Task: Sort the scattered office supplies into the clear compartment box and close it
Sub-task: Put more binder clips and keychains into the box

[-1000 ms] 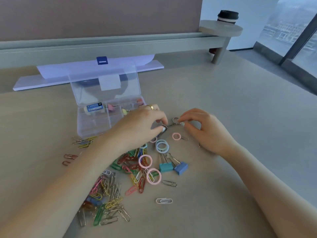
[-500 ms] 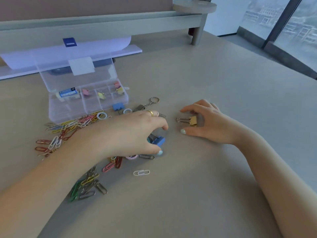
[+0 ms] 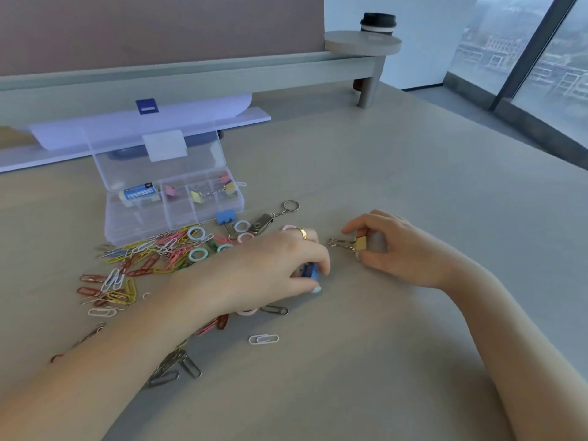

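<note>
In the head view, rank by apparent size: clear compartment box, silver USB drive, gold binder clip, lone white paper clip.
1. Clear compartment box, by far largest.
2. Silver USB drive and gold binder clip: look alike, not ranked.
3. White paper clip, smallest, though nearer the camera.

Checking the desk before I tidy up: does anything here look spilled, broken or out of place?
Nothing looks damaged. Coloured paper clips and small pastel rings lie scattered loose over the beige table in front of the open clear compartment box. A silver USB stick on a keyring lies among them.
</note>
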`<state>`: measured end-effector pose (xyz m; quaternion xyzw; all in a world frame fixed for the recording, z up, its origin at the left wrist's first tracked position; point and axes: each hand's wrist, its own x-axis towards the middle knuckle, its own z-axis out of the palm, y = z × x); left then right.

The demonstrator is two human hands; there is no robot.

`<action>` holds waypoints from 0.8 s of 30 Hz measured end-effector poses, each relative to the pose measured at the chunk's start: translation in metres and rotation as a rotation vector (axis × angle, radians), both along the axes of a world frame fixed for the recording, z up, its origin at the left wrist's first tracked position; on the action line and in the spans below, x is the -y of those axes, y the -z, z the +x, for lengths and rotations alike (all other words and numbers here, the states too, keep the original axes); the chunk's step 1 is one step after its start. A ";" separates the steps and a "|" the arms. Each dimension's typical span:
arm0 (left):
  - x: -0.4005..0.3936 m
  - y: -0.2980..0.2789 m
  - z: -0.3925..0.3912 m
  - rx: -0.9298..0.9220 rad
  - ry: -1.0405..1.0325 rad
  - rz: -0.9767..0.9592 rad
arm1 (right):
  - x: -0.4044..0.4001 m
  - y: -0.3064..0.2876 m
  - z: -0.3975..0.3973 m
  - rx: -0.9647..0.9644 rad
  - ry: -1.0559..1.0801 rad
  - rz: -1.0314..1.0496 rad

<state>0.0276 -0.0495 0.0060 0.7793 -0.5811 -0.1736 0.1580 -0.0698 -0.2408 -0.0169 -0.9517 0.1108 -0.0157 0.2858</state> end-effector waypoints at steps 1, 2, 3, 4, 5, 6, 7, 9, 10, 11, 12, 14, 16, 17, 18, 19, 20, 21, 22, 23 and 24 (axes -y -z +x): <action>0.000 -0.004 0.001 -0.048 -0.017 -0.064 | 0.000 0.000 0.001 0.021 0.003 0.012; -0.001 -0.009 0.004 -0.094 -0.044 -0.130 | -0.001 0.000 0.001 0.043 0.006 0.033; -0.003 -0.014 0.009 -0.131 -0.076 -0.198 | -0.001 0.000 0.002 0.071 0.013 0.063; -0.005 -0.019 0.016 -0.157 -0.116 -0.266 | -0.002 -0.002 0.003 0.104 0.025 0.097; -0.008 -0.023 0.025 -0.169 -0.165 -0.331 | -0.004 -0.005 0.004 0.137 0.034 0.129; -0.012 -0.027 0.034 -0.170 -0.224 -0.392 | -0.007 -0.008 0.006 0.170 0.033 0.149; -0.016 -0.029 0.045 -0.163 -0.289 -0.448 | -0.011 -0.012 0.011 0.201 0.020 0.153; -0.025 -0.031 0.068 -0.145 -0.421 -0.535 | -0.020 -0.022 0.026 0.241 -0.028 0.134; -0.029 -0.031 0.079 -0.133 -0.491 -0.558 | -0.024 -0.026 0.036 0.256 -0.059 0.122; -0.032 -0.031 0.089 -0.112 -0.558 -0.564 | -0.028 -0.029 0.048 0.266 -0.087 0.109; -0.034 -0.030 0.099 -0.084 -0.616 -0.557 | -0.031 -0.032 0.061 0.277 -0.112 0.101; -0.038 -0.028 0.115 -0.030 -0.699 -0.538 | -0.038 -0.035 0.089 0.298 -0.138 0.110; -0.042 -0.023 0.128 0.032 -0.736 -0.509 | -0.047 -0.036 0.116 0.303 -0.149 0.123; -0.044 -0.020 0.133 0.064 -0.748 -0.487 | -0.052 -0.036 0.128 0.303 -0.156 0.120; -0.046 -0.017 0.137 0.086 -0.764 -0.464 | -0.058 -0.036 0.139 0.307 -0.163 0.113; -0.049 -0.014 0.141 0.098 -0.788 -0.444 | -0.064 -0.036 0.150 0.312 -0.166 0.106; -0.051 -0.012 0.144 0.115 -0.814 -0.422 | -0.069 -0.036 0.160 0.315 -0.162 0.101; -0.053 -0.009 0.147 0.150 -0.836 -0.398 | -0.073 -0.035 0.169 0.313 -0.156 0.096; -0.055 -0.008 0.149 0.196 -0.847 -0.374 | -0.077 -0.034 0.178 0.308 -0.151 0.089; -0.057 -0.006 0.152 0.228 -0.847 -0.351 | -0.079 -0.033 0.187 0.301 -0.147 0.082; -0.058 -0.005 0.154 0.240 -0.845 -0.333 | -0.081 -0.031 0.195 0.292 -0.145 0.078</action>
